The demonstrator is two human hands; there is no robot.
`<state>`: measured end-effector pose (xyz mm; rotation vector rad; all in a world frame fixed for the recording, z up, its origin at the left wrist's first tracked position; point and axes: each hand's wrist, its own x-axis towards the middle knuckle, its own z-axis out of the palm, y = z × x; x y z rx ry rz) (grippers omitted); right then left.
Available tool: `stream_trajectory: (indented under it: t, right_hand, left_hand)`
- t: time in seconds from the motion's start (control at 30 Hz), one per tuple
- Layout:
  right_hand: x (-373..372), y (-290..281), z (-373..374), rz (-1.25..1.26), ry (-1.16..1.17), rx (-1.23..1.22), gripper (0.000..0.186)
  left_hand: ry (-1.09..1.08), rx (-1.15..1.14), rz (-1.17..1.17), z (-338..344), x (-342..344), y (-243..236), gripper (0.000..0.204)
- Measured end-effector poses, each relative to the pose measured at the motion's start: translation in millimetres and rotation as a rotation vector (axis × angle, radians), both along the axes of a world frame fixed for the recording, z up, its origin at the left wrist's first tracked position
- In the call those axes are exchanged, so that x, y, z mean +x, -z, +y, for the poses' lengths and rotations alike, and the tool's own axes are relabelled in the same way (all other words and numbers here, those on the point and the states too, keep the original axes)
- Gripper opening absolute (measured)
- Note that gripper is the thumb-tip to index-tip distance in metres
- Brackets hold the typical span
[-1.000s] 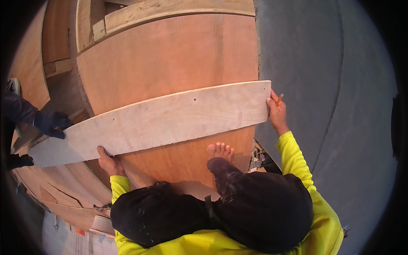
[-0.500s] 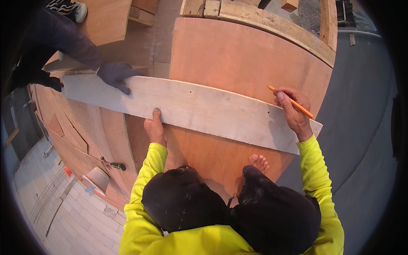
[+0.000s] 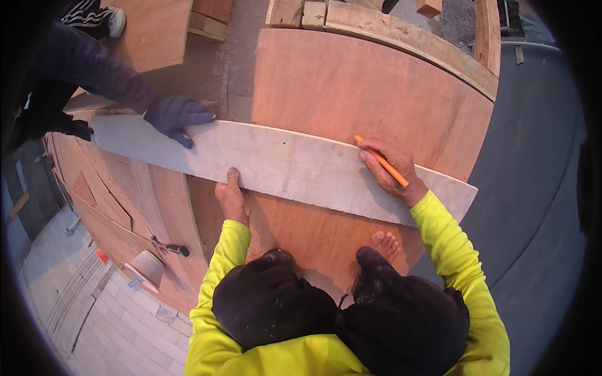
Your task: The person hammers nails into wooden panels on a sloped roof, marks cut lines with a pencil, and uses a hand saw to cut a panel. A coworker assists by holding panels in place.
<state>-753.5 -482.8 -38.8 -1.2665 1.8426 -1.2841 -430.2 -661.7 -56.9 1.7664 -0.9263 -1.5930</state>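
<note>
A long pale board (image 3: 301, 166) lies across a reddish plywood sheet (image 3: 351, 81). My left hand (image 3: 232, 195) grips the board's near edge, thumb on top and the other fingers hidden beneath. In my right hand (image 3: 392, 168) is an orange pencil (image 3: 390, 168), its tip at the board's far edge, right of the middle. The hand rests over the board. At the left, a co-worker's dark-gloved hand (image 3: 175, 119) presses on the board's far edge, while the co-worker's other gloved hand (image 3: 78, 127) is at its left end.
Timber pieces (image 3: 401, 41) border the plywood at the back. A hammer-like tool (image 3: 170, 248) with a dark handle and a pale bucket (image 3: 147, 269) are at lower left, near a tiled floor (image 3: 119, 329). A dark grey surface (image 3: 527, 169) drops away at the right.
My right hand has moved left along the board's far edge with the pencil. My left hand stays on the near edge, and the co-worker's glove has shifted only slightly.
</note>
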Motion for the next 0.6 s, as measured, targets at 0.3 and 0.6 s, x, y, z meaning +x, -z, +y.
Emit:
stream_trajectory:
  t: [0.3,0.6]
  right_hand:
    - [11,-4,-87,-0.268,-0.194,-0.024,0.018]
    - [50,32,-171,-0.312,-0.348,-0.101,0.010]
  left_hand:
    - [0.007,0.009,-0.044,1,-4,-2,0.042]
    - [0.012,-0.004,-0.143,2,0,2,0.046]
